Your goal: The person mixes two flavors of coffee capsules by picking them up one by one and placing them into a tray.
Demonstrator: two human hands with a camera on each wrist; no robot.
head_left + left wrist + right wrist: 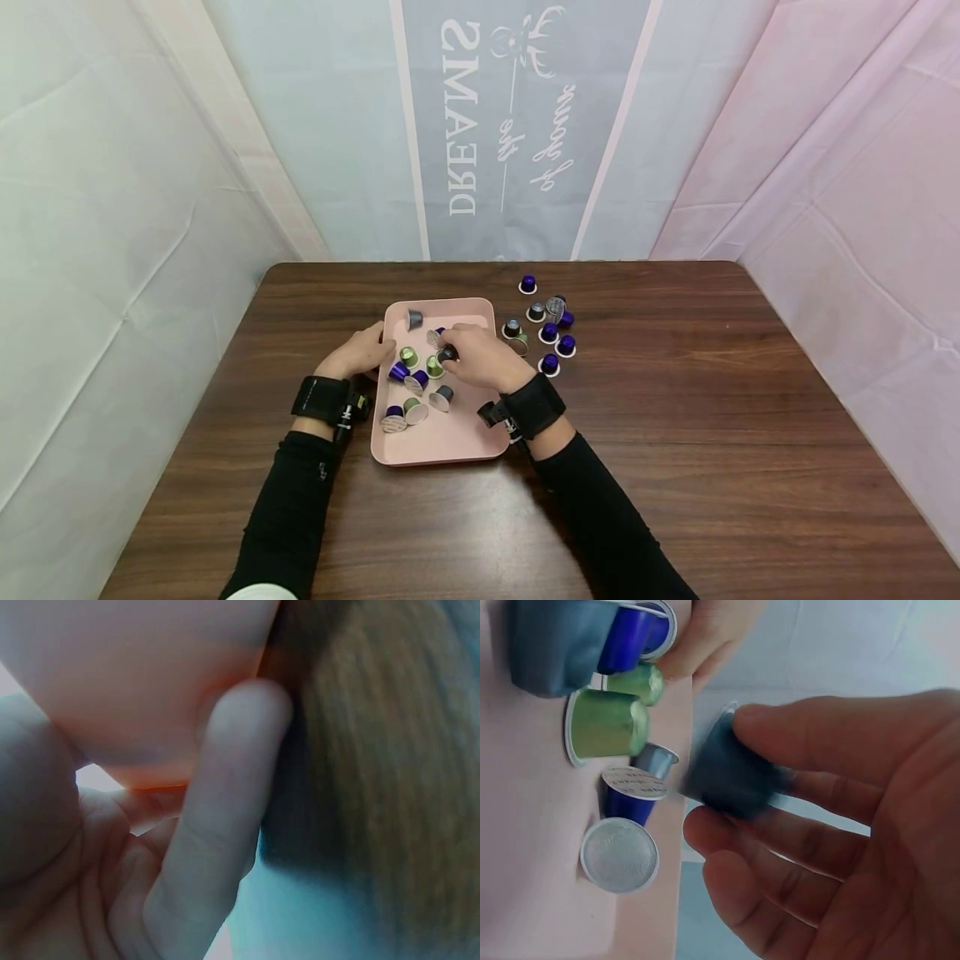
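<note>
A shallow pink tray (465,433) lies on the table with several coffee capsules scattered in it: purple-blue, green and grey. My left hand (357,353) grips the tray's left wall; the left wrist view shows a finger (229,780) against the tray's side and others partly hidden behind it. Over the tray, my right hand (483,358) pinches a dark grey capsule (739,769) between thumb and fingers, slightly blurred. Near it in the right wrist view stand a green capsule (604,727), a blue capsule (626,641) and a capsule with its silver lid showing (620,855).
Right of the tray, several more capsules sit loose on the brown wooden table (675,433), among them a purple one (549,364) and a dark one (536,312). White cloth walls enclose the sides, and a printed curtain (517,125) hangs behind the table.
</note>
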